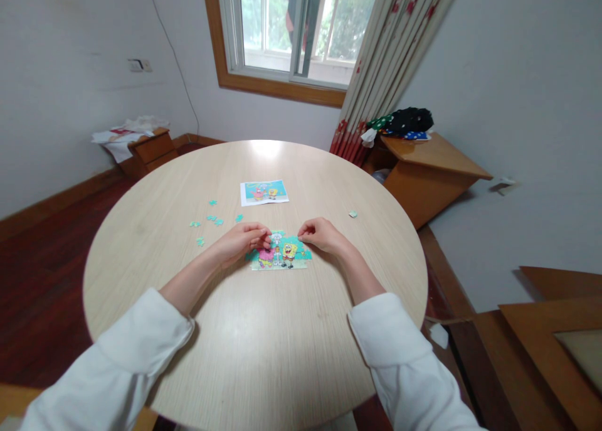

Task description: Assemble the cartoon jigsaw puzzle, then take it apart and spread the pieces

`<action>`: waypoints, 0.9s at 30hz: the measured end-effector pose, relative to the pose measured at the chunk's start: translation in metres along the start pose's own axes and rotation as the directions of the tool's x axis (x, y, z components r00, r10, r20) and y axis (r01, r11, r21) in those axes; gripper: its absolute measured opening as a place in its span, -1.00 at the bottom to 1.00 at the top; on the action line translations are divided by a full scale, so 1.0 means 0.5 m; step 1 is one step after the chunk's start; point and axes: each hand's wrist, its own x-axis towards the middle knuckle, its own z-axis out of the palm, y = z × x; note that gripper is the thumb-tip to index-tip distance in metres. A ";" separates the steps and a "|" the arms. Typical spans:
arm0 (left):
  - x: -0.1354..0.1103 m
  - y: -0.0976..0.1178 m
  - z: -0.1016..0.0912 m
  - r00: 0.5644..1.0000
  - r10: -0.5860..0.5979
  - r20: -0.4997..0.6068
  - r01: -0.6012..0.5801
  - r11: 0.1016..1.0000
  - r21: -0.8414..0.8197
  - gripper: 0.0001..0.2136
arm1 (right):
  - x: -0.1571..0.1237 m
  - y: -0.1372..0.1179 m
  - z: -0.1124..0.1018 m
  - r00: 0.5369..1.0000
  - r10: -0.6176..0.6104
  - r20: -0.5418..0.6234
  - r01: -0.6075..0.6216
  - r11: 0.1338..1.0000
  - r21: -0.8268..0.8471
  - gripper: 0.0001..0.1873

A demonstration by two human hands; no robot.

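A partly joined cartoon jigsaw puzzle (282, 255) lies on the round wooden table (263, 330) in front of me. My left hand (244, 239) rests at the puzzle's upper left corner, fingers curled and pinched together on its edge. My right hand (322, 233) sits at the upper right corner, fingers also pinched over the puzzle's top edge. Whether either pinch holds a loose piece is too small to make out. Both arms wear white sleeves.
Several loose teal puzzle pieces (214, 219) lie left of my hands, one piece (352, 214) at the right. A printed reference picture (263, 192) lies farther back. A wooden cabinet (426, 167) with clothes stands right; a small drawer unit (148, 147) left; window behind.
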 end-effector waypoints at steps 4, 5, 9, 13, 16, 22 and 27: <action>-0.003 0.003 -0.001 1.000 0.006 0.005 -0.006 0.999 -0.032 -0.90 | -0.001 -0.002 0.000 1.000 0.008 -0.001 -0.008 1.000 0.028 -0.96; -0.004 0.005 -0.001 1.000 0.006 -0.003 -0.007 0.999 -0.037 -0.90 | -0.001 -0.002 0.000 1.000 0.009 -0.002 -0.009 0.999 0.036 -0.96; -0.006 0.020 -0.013 0.994 0.058 -0.094 -0.062 0.997 -0.043 -0.87 | -0.001 0.000 0.001 1.000 0.002 0.001 -0.002 0.997 0.083 -0.96; 0.003 0.038 -0.065 0.914 0.188 -0.359 -0.186 0.982 0.039 -0.86 | 0.001 0.005 0.003 1.000 -0.005 -0.023 0.010 0.980 0.200 -0.91; 0.008 0.049 -0.121 0.767 0.305 -0.564 -0.224 0.952 0.211 -0.87 | 0.004 0.009 0.003 0.993 0.034 -0.117 -0.004 0.968 0.249 -0.90; 0.003 0.052 -0.208 0.581 0.482 -0.655 0.145 0.731 0.667 -0.88 | 0.012 0.017 0.003 0.979 0.082 -0.189 -0.027 0.961 0.274 -0.88; 0.007 0.041 -0.239 0.670 0.435 -0.601 0.328 0.552 0.766 -0.81 | 0.016 0.022 0.006 0.975 0.079 -0.208 -0.026 0.969 0.246 -0.88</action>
